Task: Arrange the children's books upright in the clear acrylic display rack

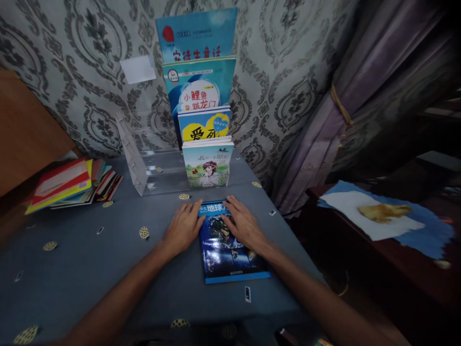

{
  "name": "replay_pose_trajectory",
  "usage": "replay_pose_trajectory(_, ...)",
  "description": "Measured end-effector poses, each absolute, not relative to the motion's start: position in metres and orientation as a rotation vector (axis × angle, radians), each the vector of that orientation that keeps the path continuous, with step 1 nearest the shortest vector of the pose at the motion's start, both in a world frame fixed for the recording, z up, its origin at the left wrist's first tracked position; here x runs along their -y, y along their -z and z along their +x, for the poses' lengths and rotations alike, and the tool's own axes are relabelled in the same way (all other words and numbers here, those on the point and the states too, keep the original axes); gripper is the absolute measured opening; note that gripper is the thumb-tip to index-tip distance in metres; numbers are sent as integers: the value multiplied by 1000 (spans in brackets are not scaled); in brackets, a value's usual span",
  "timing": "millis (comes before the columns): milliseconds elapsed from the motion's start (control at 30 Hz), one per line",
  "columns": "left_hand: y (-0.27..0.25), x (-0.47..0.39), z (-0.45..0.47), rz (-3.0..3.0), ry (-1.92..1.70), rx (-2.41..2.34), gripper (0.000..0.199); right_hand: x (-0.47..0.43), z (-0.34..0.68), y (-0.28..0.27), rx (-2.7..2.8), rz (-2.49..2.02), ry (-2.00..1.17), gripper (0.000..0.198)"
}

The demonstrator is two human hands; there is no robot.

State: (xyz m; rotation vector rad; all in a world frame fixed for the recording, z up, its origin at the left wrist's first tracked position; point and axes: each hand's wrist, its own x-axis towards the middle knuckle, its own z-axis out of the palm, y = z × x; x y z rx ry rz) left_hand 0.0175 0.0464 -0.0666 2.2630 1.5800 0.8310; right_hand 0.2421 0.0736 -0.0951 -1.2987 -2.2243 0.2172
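A blue book with an Earth picture on its glossy cover (225, 262) lies flat on the table in front of me. My left hand (185, 228) rests at its upper left edge, fingers stretched forward and thumb touching the cover's side. On the upper right of the cover lies my right hand (245, 223), its fingers extended and slightly apart. Just beyond the book stands a clear acrylic rack (133, 156). Its right side holds several upright books in tiers, with a pale green picture book (207, 166) in front and a tall blue book (198, 36) at the back.
A loose pile of thin books (68, 185) lies on the left of the patterned grey tablecloth (118, 259). Behind the table is a patterned wall, with a tied purple curtain (313, 144) to the right. A dark side table (378, 254) carries blue and white cloths.
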Motion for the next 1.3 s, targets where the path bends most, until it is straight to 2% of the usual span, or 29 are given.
replay_pose_trajectory(233,61,-55,19,1745,-1102,-1440,38,-74,242,95,2204,-1317,-226,48)
replay_pose_trajectory(433,68,-59,24,987,-1288,-1182,57,-74,243,96,2158,-1319,-268,50)
replay_pose_trajectory(667,59,-43,32,804,-934,-885,45,-73,246,101,2075,-1338,-288,55)
replay_pose_trajectory(867,52,-43,29,773,-950,-828,43,-71,247,96,1900,-1365,-386,67)
replay_pose_trajectory(1000,51,-45,26,759,-1027,-798,45,-70,246,87,1774,-1360,-544,71)
replay_pose_trajectory(1100,49,-45,24,737,-1077,-799,41,-69,245,78,1677,-1301,-735,63)
replay_pose_trajectory(1200,47,-46,22,701,-1139,-809,38,-68,245,69,1586,-1179,-1016,52)
replay_pose_trajectory(1300,48,-48,20,656,-1204,-835,35,-66,245,60,1451,-1052,-1386,51)
